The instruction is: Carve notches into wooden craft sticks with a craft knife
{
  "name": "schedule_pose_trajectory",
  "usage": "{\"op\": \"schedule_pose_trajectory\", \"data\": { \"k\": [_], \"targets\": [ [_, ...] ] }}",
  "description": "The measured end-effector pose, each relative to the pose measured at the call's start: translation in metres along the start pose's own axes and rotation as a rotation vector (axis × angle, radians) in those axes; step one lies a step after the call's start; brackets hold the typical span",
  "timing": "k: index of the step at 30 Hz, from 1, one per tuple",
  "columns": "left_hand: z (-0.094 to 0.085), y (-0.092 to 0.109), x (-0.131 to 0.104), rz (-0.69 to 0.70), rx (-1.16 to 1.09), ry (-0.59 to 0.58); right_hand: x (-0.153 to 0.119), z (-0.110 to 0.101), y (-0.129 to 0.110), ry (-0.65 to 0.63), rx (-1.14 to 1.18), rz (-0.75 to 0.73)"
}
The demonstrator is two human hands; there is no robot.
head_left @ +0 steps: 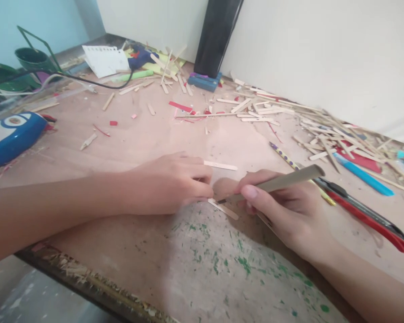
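Note:
My left hand rests on the table with its fingers curled down. Its fingertips hold a flat wooden craft stick against the tabletop, and the stick's far end is hidden under them. In a pen-like grip, my right hand is closed around a craft knife with a beige round handle. The knife's small dark tip meets the stick close to my left fingertips. A second craft stick pokes out beyond my left knuckles. Just right of my right hand lies a red and black box cutter.
Loose craft sticks lie heaped along the back and right. A patterned pencil and a blue strip are at right. A blue and white object sits at left, by a cable. Shavings line the front table edge.

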State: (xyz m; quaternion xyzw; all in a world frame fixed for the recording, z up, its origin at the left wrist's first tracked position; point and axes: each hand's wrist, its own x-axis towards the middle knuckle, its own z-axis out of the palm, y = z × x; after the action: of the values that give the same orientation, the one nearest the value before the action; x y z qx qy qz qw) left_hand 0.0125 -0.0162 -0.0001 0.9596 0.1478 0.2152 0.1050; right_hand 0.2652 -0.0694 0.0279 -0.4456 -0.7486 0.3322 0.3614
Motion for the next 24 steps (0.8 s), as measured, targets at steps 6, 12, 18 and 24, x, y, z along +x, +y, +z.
{"op": "schedule_pose_trajectory", "data": {
  "k": [6,12,18,24],
  "targets": [
    [0.0046,-0.004,0.0004,0.019,-0.02,0.024,-0.0056,0.0,-0.0024,-0.033,0.001,-0.125],
    [0.0041,-0.0013,0.0003,-0.01,-0.045,0.007,-0.006,-0.0055,0.0036,0.038,-0.004,0.014],
    [0.0031,-0.0006,-0.0008,-0.023,-0.055,0.001,-0.0049,-0.0037,0.0027,-0.014,-0.002,0.014],
    [0.0023,-0.0007,-0.0012,-0.026,-0.044,-0.014,-0.0062,-0.0023,0.0031,0.018,-0.027,0.029]
  ]
}}
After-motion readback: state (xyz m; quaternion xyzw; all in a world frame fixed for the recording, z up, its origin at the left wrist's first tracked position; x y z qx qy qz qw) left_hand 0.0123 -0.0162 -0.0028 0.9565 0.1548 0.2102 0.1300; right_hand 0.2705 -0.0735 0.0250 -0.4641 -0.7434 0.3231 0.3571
